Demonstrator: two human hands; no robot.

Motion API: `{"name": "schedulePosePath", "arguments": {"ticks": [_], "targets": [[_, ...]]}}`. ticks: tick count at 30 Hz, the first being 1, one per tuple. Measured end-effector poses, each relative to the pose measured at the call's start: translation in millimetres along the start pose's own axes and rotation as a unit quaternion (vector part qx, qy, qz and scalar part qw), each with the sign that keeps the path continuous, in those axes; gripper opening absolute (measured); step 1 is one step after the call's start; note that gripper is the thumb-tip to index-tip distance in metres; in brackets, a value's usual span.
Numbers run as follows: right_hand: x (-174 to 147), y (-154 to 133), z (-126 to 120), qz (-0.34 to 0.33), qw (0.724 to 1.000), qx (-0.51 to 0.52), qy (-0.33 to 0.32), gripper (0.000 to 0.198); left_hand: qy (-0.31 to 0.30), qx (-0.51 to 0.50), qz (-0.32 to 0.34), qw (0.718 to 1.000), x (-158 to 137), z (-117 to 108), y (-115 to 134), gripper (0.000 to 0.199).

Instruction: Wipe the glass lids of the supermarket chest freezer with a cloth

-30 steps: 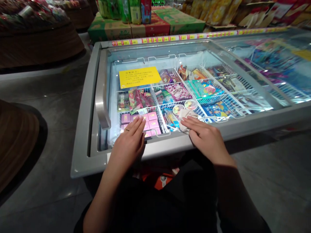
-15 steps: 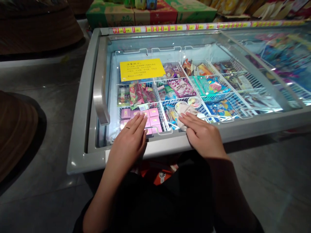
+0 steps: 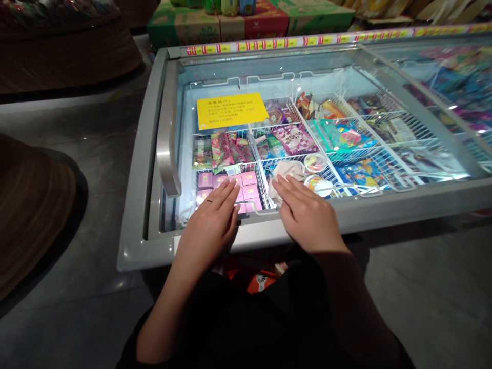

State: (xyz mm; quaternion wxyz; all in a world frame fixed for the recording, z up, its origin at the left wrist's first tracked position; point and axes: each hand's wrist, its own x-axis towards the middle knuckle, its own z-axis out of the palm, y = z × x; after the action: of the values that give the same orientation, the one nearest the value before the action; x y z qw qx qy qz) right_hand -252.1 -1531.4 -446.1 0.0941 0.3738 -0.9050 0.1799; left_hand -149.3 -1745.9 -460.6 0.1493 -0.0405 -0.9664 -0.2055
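A chest freezer (image 3: 261, 233) with a glass top stands before me. My right hand (image 3: 311, 215) presses a beige cloth (image 3: 290, 168) against the glass near the front edge, its fingers stretched over the cloth. My left hand (image 3: 211, 220) lies flat on the front edge and glass, fingers extended, holding nothing. Under its fingertips, below the glass, are pink boxes (image 3: 250, 191). Beside the cloth, round tubs (image 3: 315, 163) show through the glass. The fingers hide part of the cloth.
A yellow notice (image 3: 231, 111) lies on the glass farther back. The freezer's handle (image 3: 167, 154) rises at the left. Wire baskets inside hold packaged items, including a purple bag (image 3: 294, 138). Cartons (image 3: 253, 26) stand behind the freezer, and a rounded brown stand (image 3: 34, 210) is at far left.
My right hand has slid the cloth left across the glass, closer to my left hand, uncovering more of the tubs. The left hand stays in place; the view has shifted slightly.
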Motion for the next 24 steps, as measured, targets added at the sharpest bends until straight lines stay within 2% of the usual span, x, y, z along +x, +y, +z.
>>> {"name": "schedulePosePath", "arguments": {"ticks": [3,5,7,10,14,19,22,24], "targets": [[-5.7,-13.6,5.2,-0.066,0.998,0.009,-0.006,0.054,0.007,0.010,-0.007,1.000,-2.0,0.8,0.2,0.048],[-15.6,-10.0,1.8,-0.094,0.995,0.014,-0.012,0.051,0.012,0.019,-0.010,1.000,-3.9,1.2,0.9,0.048],[-23.7,1.4,-3.7,-0.091,0.995,0.007,-0.028,0.050,0.015,0.024,-0.014,1.000,-5.0,1.7,1.7,0.047],[-23.3,15.6,-6.2,-0.046,0.998,-0.020,-0.029,0.052,0.014,0.021,-0.017,1.000,-4.8,2.2,2.5,0.048],[-9.9,1.3,7.9,-0.007,0.998,-0.057,-0.002,0.054,0.013,0.018,-0.016,1.000,-3.2,2.3,1.4,0.049],[-17.3,-22.4,19.0,-0.086,0.995,-0.052,-0.003,0.052,0.034,0.020,0.004,0.999,-4.3,2.2,-0.9,0.048],[-28.9,-10.9,12.7,-0.116,0.992,-0.056,0.000,0.051,0.049,0.019,0.011,0.999,-6.1,1.7,-1.1,0.047],[-29.5,0.4,8.3,-0.106,0.992,-0.065,-0.002,0.050,0.054,0.015,0.013,0.998,-6.9,1.2,-0.8,0.045]]}}
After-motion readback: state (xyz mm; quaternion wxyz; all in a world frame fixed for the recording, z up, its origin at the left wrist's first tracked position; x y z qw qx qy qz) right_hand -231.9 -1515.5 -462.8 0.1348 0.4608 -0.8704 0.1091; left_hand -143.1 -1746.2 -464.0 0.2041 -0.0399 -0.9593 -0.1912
